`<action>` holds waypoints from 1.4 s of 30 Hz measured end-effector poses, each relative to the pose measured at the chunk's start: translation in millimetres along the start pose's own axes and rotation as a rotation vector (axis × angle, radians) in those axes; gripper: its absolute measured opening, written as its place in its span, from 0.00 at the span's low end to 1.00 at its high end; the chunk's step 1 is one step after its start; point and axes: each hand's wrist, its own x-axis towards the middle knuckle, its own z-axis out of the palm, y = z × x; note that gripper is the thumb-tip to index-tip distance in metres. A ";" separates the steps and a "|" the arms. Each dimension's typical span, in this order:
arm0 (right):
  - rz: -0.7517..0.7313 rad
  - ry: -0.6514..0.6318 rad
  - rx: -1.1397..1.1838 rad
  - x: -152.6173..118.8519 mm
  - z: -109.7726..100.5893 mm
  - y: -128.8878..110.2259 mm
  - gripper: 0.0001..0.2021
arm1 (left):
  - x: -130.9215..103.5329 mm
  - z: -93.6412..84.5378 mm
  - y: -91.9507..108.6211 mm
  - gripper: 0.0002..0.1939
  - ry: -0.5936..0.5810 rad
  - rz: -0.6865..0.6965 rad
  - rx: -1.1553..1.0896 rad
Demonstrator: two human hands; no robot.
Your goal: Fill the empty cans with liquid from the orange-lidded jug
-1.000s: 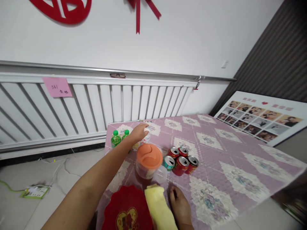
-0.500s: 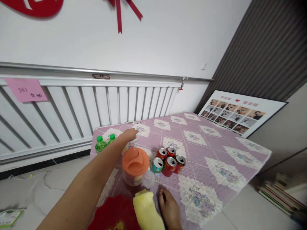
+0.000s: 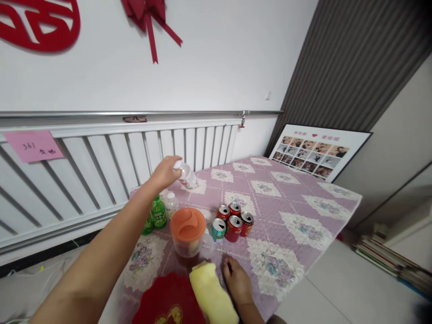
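Observation:
My left hand (image 3: 166, 173) is raised above the back of the table and grips a small clear bottle (image 3: 186, 176) with a white cap, tilted in the air. Below it stand two green bottles (image 3: 158, 212) and another white-capped bottle (image 3: 171, 204). My right hand (image 3: 238, 281) rests flat on the purple patterned tablecloth (image 3: 290, 211) near the front edge, beside a rolled yellow cloth (image 3: 212, 294). A clear jug with an orange lid (image 3: 187, 231) stands in the middle, with several drink cans (image 3: 232, 221) to its right.
A red heart-patterned plate (image 3: 168, 303) lies at the table's front edge. A white radiator (image 3: 101, 157) with a pink note (image 3: 33, 145) runs behind the table. A framed photo collage (image 3: 313, 152) leans against the right wall. Books (image 3: 388, 256) lie on the floor at right.
My left hand closed on the small clear bottle at the back of the table and lifted it up into the air. My right hand stayed flat on the cloth. The view swung right.

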 end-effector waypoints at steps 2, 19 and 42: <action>0.010 0.003 0.016 -0.4 0.0 -0.9 0.18 | -20.5 -43.9 12.0 0.25 0.126 -0.045 -0.163; 0.123 0.168 0.491 -3.4 -25.2 -24.9 0.18 | -299.3 -25.3 60.1 0.24 -0.155 -0.211 -0.425; -0.334 -0.069 0.555 -122.4 -21.9 -207.7 0.22 | -366.4 91.0 63.6 0.29 0.091 -0.422 -0.635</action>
